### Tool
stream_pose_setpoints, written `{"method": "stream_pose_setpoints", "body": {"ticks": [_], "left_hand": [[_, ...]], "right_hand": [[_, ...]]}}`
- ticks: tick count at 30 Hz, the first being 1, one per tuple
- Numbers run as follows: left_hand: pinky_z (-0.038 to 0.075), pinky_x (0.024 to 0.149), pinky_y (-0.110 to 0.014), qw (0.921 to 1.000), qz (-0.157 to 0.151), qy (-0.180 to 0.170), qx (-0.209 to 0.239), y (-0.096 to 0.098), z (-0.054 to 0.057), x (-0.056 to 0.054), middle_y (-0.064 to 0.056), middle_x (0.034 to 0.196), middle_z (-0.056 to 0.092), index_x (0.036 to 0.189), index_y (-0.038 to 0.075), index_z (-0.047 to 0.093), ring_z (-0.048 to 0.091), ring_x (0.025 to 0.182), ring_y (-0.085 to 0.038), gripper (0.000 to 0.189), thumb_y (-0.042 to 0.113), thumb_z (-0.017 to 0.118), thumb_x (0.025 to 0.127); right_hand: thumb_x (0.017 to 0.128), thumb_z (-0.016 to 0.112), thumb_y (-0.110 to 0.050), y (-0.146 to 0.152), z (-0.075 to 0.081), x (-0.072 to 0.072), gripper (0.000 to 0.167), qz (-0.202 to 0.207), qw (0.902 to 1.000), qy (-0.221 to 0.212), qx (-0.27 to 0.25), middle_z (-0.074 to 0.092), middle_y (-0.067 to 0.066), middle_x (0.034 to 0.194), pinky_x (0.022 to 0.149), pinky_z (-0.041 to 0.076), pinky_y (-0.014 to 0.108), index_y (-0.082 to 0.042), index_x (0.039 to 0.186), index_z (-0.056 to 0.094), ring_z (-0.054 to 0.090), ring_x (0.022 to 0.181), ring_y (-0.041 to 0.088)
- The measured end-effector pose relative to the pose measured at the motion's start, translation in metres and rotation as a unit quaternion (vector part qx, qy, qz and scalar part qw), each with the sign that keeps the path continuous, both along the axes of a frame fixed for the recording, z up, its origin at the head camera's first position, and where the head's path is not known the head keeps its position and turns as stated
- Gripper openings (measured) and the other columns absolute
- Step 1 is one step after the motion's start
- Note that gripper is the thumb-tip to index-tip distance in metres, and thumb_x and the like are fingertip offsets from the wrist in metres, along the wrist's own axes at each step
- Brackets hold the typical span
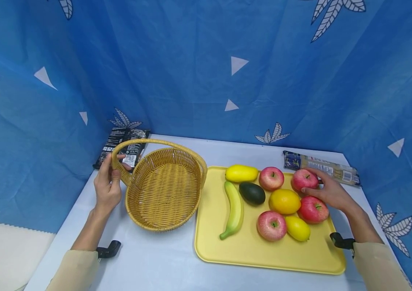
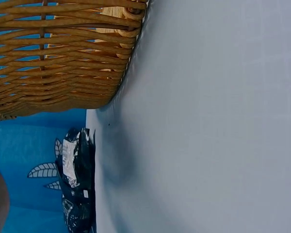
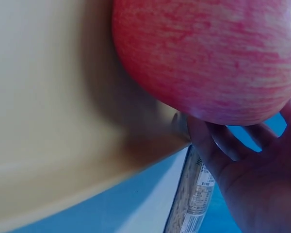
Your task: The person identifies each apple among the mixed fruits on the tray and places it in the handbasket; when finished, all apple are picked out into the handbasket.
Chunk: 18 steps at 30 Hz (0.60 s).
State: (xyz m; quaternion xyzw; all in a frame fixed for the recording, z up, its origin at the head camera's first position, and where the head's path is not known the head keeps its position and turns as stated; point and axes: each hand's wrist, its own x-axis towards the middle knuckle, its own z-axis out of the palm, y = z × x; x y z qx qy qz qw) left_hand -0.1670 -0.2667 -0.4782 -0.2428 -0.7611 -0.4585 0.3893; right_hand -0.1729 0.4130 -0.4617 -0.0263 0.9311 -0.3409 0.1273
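Observation:
My left hand point(image 1: 107, 188) grips the left side of the handle of a brown wicker basket point(image 1: 163, 194), thumb in front and fingers behind. Inside, the basket holds nothing. My right hand point(image 1: 331, 192) holds a red apple point(image 1: 305, 180) at the back right of a yellow tray point(image 1: 235, 252), thumb on the near side and fingers on the far side. Just in front of that hand lies another red apple point(image 1: 313, 209), which looms large in the right wrist view and hides much of the grasp. The left wrist view shows the basket's woven wall point(image 2: 63, 63).
On the tray also lie a banana point(image 1: 234, 210), a dark green avocado point(image 1: 252, 193), a yellow papaya-like fruit point(image 1: 241, 173), an orange-yellow fruit point(image 1: 284, 201), a lemon point(image 1: 298, 228) and more apples point(image 1: 271, 226). Behind stand a black packet point(image 1: 113, 147) and a long clear packet point(image 1: 331, 169).

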Motion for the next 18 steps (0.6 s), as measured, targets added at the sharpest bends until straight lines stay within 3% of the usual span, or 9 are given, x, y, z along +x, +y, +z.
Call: {"method": "stream_pose_setpoints", "body": {"ticks": [10,18], "left_hand": [[0.050,0.085,-0.018,1.0000,0.003,0.000,-0.003,0.0001,0.0007,0.0007,-0.024,0.131,0.058,0.150,-0.005,0.026,0.064,0.096,-0.012,0.047,-0.005,0.038,0.105],[0.043,0.075,-0.015,0.9997,0.014,-0.014,-0.012,-0.0003,-0.0006,0.0014,-0.022,0.133,0.058,0.151,-0.003,0.026,0.065,0.098,-0.011,0.050,-0.010,0.038,0.103]], "right_hand": [[0.087,0.078,-0.043,-0.0017,0.0042,0.0012,0.095,-0.004,0.9997,0.017,0.018,0.038,0.029,0.147,0.089,0.052,0.065,-0.012,0.159,0.025,0.044,0.122,0.049],[0.086,0.079,-0.042,-0.0013,0.0046,0.0005,0.094,-0.004,0.9994,0.029,0.017,0.040,0.027,0.145,0.087,0.055,0.061,-0.012,0.159,0.027,0.044,0.122,0.047]]}}
